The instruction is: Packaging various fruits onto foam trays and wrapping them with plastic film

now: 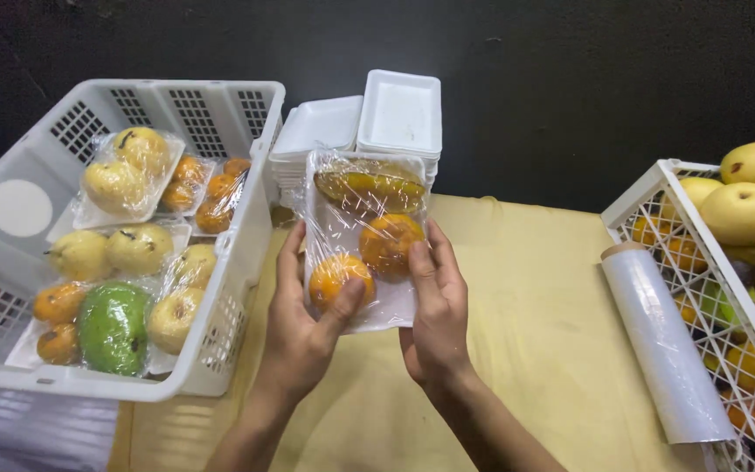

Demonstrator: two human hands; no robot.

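Observation:
A white foam tray of fruit (362, 238), covered in clear film, is held upright over the yellow table (526, 332). It carries two oranges and a yellow-green mango at its top. My left hand (301, 325) grips its lower left edge, thumb pressed on the lower orange. Gripping the right side is my right hand (435, 313), its fingers lying on the film beside the upper orange.
A white plastic basket (220, 288) at the left holds several wrapped fruit trays. Stacked empty foam trays (369, 118) stand behind. A roll of clear film (664, 345) lies at the right against a white crate (657, 205) of loose fruit.

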